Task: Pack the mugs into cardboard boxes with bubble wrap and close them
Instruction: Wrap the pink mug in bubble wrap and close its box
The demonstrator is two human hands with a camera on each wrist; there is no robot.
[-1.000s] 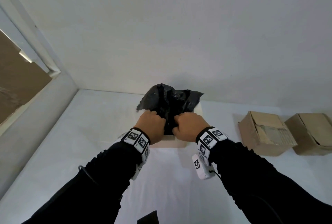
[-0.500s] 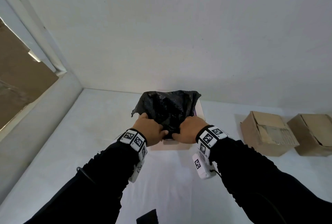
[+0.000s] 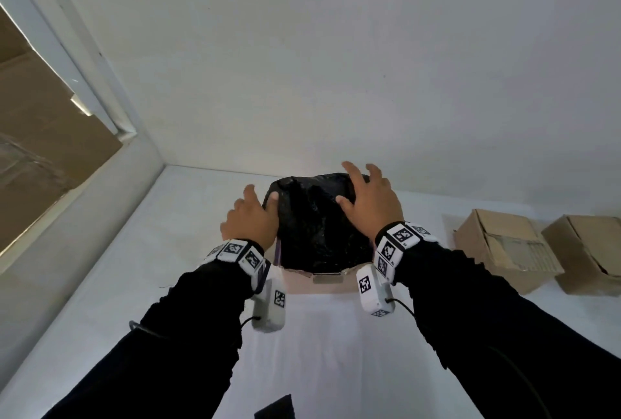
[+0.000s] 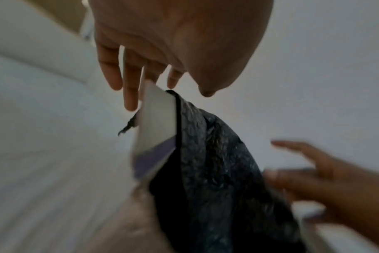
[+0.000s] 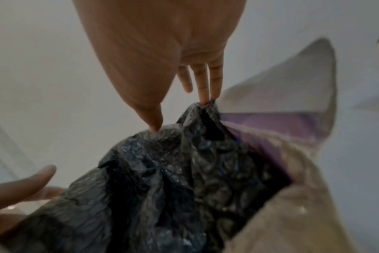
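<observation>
A crumpled sheet of black bubble wrap (image 3: 316, 227) fills the top of an open white cardboard box (image 3: 319, 282) in the middle of the white table. My left hand (image 3: 250, 213) lies with straight fingers at the box's left side flap (image 4: 157, 123), thumb on the wrap's left edge. My right hand (image 3: 369, 198) is spread flat over the far right of the wrap (image 5: 167, 179), with fingertips (image 5: 206, 101) and thumb touching it. The right flap (image 5: 292, 95) stands up with a purple inner face. No mug shows; the wrap hides the box's inside.
Two brown cardboard boxes (image 3: 504, 247) (image 3: 586, 252) sit on the table at the right, near the wall. A white wall runs behind the box, and a window ledge (image 3: 67, 217) borders the table's left side. A dark object (image 3: 275, 410) lies at the near edge.
Both hands let go of the wrap's near edge and moved up and apart, fingers now straight. The wrap has sunk lower and flatter into the box.
</observation>
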